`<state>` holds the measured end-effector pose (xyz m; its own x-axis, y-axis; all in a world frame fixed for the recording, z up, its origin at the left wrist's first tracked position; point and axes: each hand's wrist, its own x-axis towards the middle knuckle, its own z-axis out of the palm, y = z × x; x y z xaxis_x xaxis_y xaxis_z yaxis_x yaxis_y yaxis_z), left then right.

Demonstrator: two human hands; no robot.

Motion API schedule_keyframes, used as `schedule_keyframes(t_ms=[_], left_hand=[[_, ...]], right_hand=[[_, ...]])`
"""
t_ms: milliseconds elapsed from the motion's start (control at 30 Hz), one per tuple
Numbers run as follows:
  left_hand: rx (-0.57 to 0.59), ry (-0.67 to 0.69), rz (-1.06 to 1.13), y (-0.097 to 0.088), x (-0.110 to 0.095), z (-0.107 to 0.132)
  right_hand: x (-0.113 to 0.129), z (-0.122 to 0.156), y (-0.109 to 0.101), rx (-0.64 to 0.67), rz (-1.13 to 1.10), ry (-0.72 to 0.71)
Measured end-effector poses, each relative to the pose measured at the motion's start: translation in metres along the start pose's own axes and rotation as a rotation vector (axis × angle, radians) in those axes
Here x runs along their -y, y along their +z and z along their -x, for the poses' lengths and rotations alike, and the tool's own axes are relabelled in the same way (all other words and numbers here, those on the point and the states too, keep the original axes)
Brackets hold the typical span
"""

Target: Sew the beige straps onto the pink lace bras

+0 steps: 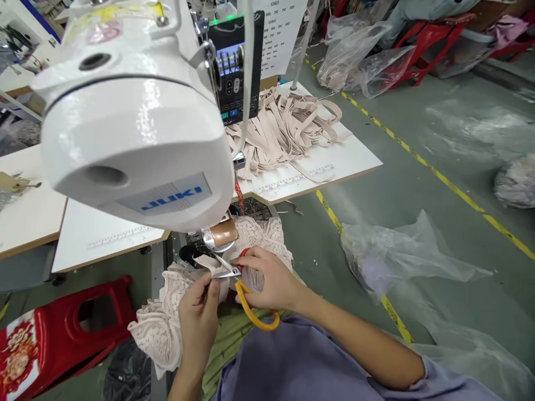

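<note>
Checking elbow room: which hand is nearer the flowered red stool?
Left. The left hand is right of the red stool; the right hand, holding scissors, is farther right.

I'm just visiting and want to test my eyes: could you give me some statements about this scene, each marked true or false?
1. The right hand holds scissors. True.
2. The scissors' lower handle is blue. False: it is yellow.
3. The left hand pinches pale fabric. True.
4. The heap of strips lies on the floor. False: it lies on a white table.
5. The sewing machine reads JUKI. True.
</note>
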<state>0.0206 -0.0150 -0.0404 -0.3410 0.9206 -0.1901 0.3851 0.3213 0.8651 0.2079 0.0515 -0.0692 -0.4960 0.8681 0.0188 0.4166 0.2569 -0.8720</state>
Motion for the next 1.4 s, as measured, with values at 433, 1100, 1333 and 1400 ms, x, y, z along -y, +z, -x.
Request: schedule_keyframes(t_ms=[433,1100,1333,1400], left_hand=[[0.010,0.014,0.009,0.001,0.002,0.003],[0.168,-0.266,0.528,-0.001,0.022,-0.002],[0.167,-0.327,0.636,-0.008,0.014,-0.006],[0.164,-0.337,0.642,-0.008,0.014,-0.006]], right_hand=[[-0.001,0.003,-0.002,-0.005,0.003,-0.026],[-0.019,0.013,-0.019,0.026,0.136,0.090],[-0.046,0.010,-0.065,0.000,0.256,0.179],[-0.053,0.005,-0.082,-0.018,0.322,0.205]])
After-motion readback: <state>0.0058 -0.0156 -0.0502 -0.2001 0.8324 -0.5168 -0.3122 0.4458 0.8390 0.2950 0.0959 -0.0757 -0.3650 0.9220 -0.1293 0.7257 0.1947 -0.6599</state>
